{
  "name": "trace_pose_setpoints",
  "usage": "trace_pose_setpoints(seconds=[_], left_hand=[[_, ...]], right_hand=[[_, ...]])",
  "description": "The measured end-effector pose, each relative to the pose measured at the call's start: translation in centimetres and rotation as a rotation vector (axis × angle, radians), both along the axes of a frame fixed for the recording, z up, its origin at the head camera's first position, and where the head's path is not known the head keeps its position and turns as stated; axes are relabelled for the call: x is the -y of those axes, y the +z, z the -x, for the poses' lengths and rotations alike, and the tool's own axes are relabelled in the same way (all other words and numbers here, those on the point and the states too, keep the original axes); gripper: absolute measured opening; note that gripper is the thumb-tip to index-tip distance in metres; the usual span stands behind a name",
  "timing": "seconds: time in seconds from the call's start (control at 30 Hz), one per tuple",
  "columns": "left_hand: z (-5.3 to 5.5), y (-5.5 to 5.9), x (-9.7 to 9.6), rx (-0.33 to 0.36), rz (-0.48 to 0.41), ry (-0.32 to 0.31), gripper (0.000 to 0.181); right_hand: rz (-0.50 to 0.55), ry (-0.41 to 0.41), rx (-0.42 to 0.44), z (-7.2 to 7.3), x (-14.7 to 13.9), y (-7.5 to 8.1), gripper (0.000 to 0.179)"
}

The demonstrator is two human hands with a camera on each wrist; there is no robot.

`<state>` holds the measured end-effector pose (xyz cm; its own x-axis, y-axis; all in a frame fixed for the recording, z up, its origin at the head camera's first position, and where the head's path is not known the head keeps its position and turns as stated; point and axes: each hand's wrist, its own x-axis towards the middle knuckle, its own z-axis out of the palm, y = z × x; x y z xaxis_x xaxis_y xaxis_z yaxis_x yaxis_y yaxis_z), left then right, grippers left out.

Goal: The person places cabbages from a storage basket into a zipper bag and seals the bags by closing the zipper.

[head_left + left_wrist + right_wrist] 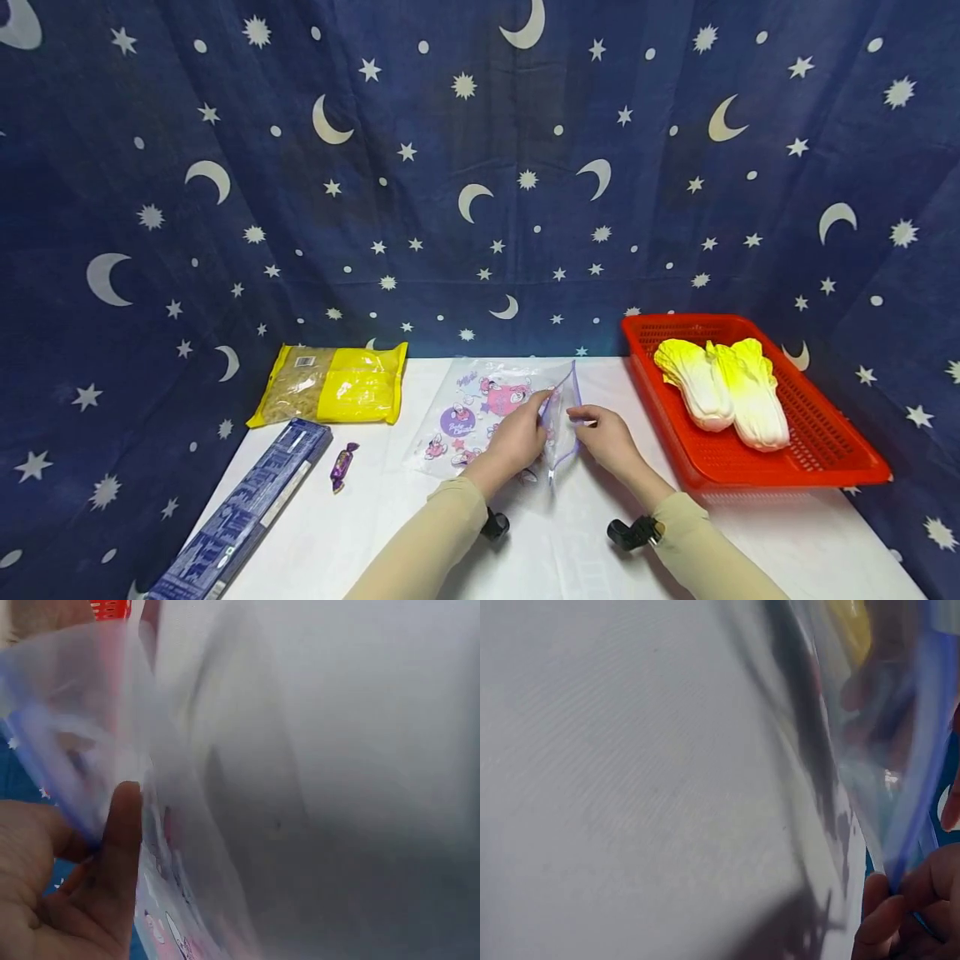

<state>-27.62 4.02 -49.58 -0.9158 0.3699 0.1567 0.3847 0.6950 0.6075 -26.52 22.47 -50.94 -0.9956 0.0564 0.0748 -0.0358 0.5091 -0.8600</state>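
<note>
A clear plastic zip bag [459, 417] with pink and purple cartoon prints lies on the white table, its purple-edged mouth [576, 392] lifted and parted on the right. My left hand [517, 442] pinches the near-left side of that mouth. On the opposite side, my right hand [609, 442] pinches the other edge. In the left wrist view, thumb and fingers [124, 832] meet on the purple strip. The right wrist view shows fingertips [881, 919] gripping the lower end of the blue-purple strip [919, 787]. No contents show inside the bag.
Right of the hands stands a red plastic basket [705, 467] holding two Chinese cabbages [750, 400]. On the left are a yellow packet [360, 383] with a see-through part, a long blue box [247, 508] and a purple wrapped candy [342, 468]. A starry curtain [420, 208] hangs behind.
</note>
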Motion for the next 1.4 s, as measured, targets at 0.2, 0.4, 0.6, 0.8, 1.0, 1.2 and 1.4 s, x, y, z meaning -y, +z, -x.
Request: trace_pose_setpoints(seconds=[0.2,0.4,0.6,0.8,1.0,1.2,1.4], left_hand=[[-0.1,1.2,1.0,0.068,-0.057,0.01,0.025],[-0.3,2.4,2.4,0.163,-0.149,0.02,0.022],[-0.2,4.2,3.9,0.07,-0.039,0.035,0.037],[0.0,5.9,6.6,0.022,-0.022,0.082,0.045],[-0.2,6.4,9.6,0.074,-0.109,0.093,0.046],[-0.5,5.9,11.6,0.22,-0.318,0.045,0.05],[-0.6,5.9,12.8,0.366,-0.471,0.036,0.061]], right_hand=[[0.017,-0.012,-0.018,0.3,0.7,0.5,0.038],[0.092,0.024,0.011,0.3,1.8,1.1,0.047],[-0.033,0.056,-0.089,0.4,2.4,1.5,0.046],[-0.089,0.065,-0.096,0.6,2.1,2.2,0.046],[-0.124,0.081,-0.079,0.9,2.3,2.9,0.046],[-0.112,0.149,-0.099,0.7,3.4,4.0,0.041],[-0.089,0.212,-0.155,0.6,4.3,4.5,0.046]])
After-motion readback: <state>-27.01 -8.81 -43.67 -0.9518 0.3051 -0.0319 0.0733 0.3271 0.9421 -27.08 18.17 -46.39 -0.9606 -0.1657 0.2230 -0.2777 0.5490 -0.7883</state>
